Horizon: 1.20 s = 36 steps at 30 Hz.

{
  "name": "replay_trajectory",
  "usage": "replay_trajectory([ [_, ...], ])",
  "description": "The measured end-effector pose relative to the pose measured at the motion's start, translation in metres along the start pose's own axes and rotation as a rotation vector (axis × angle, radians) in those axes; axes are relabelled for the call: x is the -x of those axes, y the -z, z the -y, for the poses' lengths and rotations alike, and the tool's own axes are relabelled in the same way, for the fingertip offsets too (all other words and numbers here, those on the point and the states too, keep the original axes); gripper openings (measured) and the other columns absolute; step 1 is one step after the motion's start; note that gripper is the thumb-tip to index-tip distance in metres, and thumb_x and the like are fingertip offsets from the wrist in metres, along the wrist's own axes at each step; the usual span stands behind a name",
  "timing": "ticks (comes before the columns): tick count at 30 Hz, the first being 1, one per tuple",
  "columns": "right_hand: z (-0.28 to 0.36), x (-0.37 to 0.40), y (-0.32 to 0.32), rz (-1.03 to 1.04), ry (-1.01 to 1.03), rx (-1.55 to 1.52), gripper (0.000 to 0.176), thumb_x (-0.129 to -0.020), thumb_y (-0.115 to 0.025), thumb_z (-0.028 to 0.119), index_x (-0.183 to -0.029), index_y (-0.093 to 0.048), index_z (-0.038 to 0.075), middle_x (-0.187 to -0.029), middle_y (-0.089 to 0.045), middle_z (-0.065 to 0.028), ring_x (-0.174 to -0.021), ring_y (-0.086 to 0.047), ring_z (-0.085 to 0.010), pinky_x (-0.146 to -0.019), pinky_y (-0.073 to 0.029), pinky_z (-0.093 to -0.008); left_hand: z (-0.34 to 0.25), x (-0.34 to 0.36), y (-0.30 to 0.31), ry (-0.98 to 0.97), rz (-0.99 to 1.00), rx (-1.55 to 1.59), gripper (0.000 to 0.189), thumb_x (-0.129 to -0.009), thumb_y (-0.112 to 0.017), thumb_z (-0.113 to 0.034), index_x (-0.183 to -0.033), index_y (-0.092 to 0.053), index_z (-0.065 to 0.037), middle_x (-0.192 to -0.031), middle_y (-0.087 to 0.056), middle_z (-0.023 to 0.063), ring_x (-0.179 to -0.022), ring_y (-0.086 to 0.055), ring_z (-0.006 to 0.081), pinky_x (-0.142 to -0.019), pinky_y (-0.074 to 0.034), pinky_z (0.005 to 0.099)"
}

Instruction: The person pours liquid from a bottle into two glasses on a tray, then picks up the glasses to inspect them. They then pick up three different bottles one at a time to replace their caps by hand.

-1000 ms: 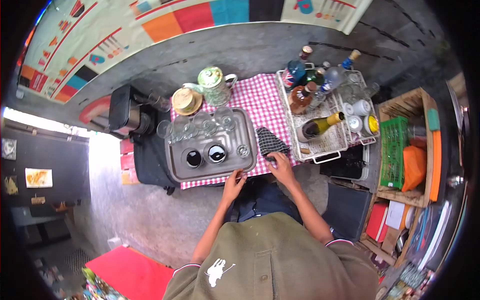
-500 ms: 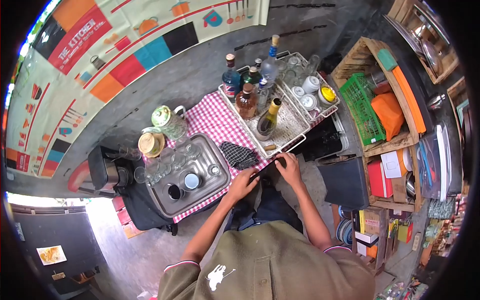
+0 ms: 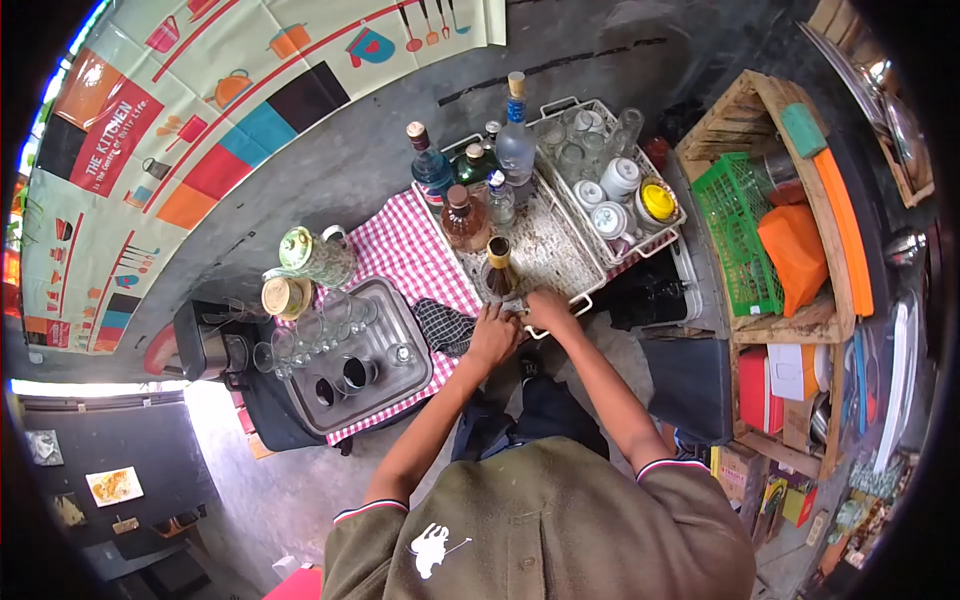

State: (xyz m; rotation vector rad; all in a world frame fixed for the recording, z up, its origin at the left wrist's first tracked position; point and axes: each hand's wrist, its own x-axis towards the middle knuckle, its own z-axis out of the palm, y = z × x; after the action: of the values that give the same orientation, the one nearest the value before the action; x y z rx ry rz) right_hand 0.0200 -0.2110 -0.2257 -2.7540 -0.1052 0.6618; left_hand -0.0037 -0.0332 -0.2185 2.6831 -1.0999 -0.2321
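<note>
My left hand (image 3: 495, 337) rests at the front edge of the white speckled tray (image 3: 568, 250), its fingers slightly apart right below the gold-necked bottle (image 3: 500, 275). That bottle stands near the tray's front, and its foot is close to my fingertips. Beside it my right hand (image 3: 546, 308) reaches over the front rim with its fingers curled downward. I cannot tell what is under those fingers. A dark checked cloth (image 3: 445, 327) lies just left of my left hand.
Several liquor bottles, including a brown bottle (image 3: 464, 222), stand at the tray's back left. A rack (image 3: 655, 240) with glasses and jars is on the right. Left lies a metal tray (image 3: 405, 350) with glasses and mugs, near a flowered teapot (image 3: 318, 258). A wooden crate (image 3: 790, 330) stands far right.
Both hands have moved in to the tray's front edge. My right hand now covers the spot where a cork lay. The view has shifted, and the gold-necked bottle appears nearer to me.
</note>
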Motion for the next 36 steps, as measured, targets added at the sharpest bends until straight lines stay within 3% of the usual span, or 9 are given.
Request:
replay_trajectory([
  [3, -0.003, -0.03, -0.012, 0.228, -0.019, 0.056, 0.039, -0.075, -0.074, 0.036, -0.104, -0.076, 0.01, -0.113, -0.071, -0.018, -0.106, -0.068, -0.0357, -0.09, -0.054, -0.0483, -0.003, -0.002, 0.002, 0.036, 0.006, -0.013, 0.043, -0.096, -0.054, -0.037, -0.12, -0.068, -0.004, -0.123, -0.066, 0.016, -0.131, -0.049, 0.0378, -0.116, -0.029, 0.0535],
  [7, -0.002, -0.034, -0.02, 0.142, 0.002, 0.04, 0.034, -0.076, -0.074, 0.027, -0.105, -0.076, 0.009, -0.108, -0.073, -0.0166, -0.103, -0.07, -0.0344, -0.088, -0.056, -0.0467, -0.003, -0.001, -0.001, 0.028, 0.009, 0.01, 0.045, -0.096, -0.053, -0.037, -0.122, -0.067, -0.004, -0.128, -0.063, 0.017, -0.134, -0.047, 0.0362, -0.118, -0.027, 0.053],
  [10, -0.008, -0.032, -0.018, 0.118, 0.059, -0.009, 0.038, -0.074, -0.077, 0.031, -0.105, -0.074, 0.01, -0.104, -0.073, -0.0173, -0.1, -0.07, -0.0348, -0.086, -0.056, -0.0467, -0.004, 0.003, 0.001, 0.034, -0.012, 0.038, 0.046, -0.096, -0.055, -0.036, -0.127, -0.061, -0.003, -0.13, -0.061, 0.018, -0.133, -0.047, 0.0362, -0.118, -0.028, 0.0512],
  [14, -0.022, -0.014, 0.006, 0.013, 0.188, -0.169, 0.037, -0.071, -0.079, 0.028, -0.1, -0.07, 0.006, -0.096, -0.072, -0.018, -0.094, -0.07, -0.0367, -0.08, -0.055, -0.0473, -0.013, 0.009, 0.018, 0.065, -0.124, 0.119, 0.051, -0.094, -0.06, -0.032, -0.134, -0.052, -0.001, -0.132, -0.058, 0.0184, -0.133, -0.046, 0.0373, -0.115, -0.032, 0.0482],
  [17, -0.023, 0.007, 0.028, -0.083, 0.302, -0.376, 0.03, -0.07, -0.08, 0.017, -0.093, -0.065, 0.002, -0.089, -0.071, -0.0173, -0.089, -0.069, -0.0375, -0.077, -0.054, -0.0463, -0.023, 0.014, 0.033, 0.11, -0.261, 0.236, 0.052, -0.09, -0.066, -0.027, -0.134, -0.051, -0.003, -0.13, -0.058, 0.0176, -0.131, -0.047, 0.0371, -0.111, -0.036, 0.0463],
  [20, -0.022, 0.029, 0.043, -0.094, 0.481, -0.568, 0.026, -0.077, -0.079, 0.011, -0.092, -0.06, 0.001, -0.081, -0.068, -0.0152, -0.08, -0.069, -0.0315, -0.071, -0.053, -0.0395, -0.031, 0.02, 0.042, 0.109, -0.296, 0.252, 0.049, -0.087, -0.07, -0.022, -0.129, -0.054, -0.005, -0.126, -0.059, 0.0151, -0.123, -0.051, 0.0353, -0.105, -0.04, 0.0458],
  [23, -0.016, 0.047, 0.06, -0.071, 0.53, -0.67, 0.028, -0.078, -0.079, 0.011, -0.094, -0.059, 0.0, -0.082, -0.068, -0.0131, -0.079, -0.069, -0.0261, -0.073, -0.053, -0.0369, -0.036, 0.026, 0.047, 0.174, -0.302, 0.268, 0.047, -0.084, -0.073, -0.019, -0.127, -0.057, -0.007, -0.123, -0.061, 0.0126, -0.115, -0.057, 0.0331, -0.097, -0.045, 0.0453],
  [29, -0.007, 0.065, 0.077, -0.02, 0.494, -0.77, 0.026, -0.086, -0.075, 0.016, -0.102, -0.06, 0.001, -0.086, -0.068, -0.009, -0.081, -0.068, -0.0178, -0.075, -0.053, -0.0335, -0.045, 0.029, 0.062, 0.201, -0.441, 0.314, 0.038, -0.083, -0.075, -0.014, -0.118, -0.063, -0.005, -0.111, -0.065, 0.0107, -0.098, -0.064, 0.0303, -0.087, -0.05, 0.0409],
  [36, 0.005, 0.082, 0.127, -0.055, 0.549, -0.809, 0.026, -0.089, -0.074, 0.013, -0.111, -0.065, 0.002, -0.09, -0.07, -0.0063, -0.082, -0.066, -0.0133, -0.076, -0.053, -0.0304, -0.059, 0.027, 0.107, 0.206, -0.557, 0.477, 0.042, -0.087, -0.074, -0.016, -0.124, -0.061, -0.003, -0.114, -0.064, 0.0138, -0.104, -0.062, 0.0327, -0.091, -0.049, 0.0425],
])
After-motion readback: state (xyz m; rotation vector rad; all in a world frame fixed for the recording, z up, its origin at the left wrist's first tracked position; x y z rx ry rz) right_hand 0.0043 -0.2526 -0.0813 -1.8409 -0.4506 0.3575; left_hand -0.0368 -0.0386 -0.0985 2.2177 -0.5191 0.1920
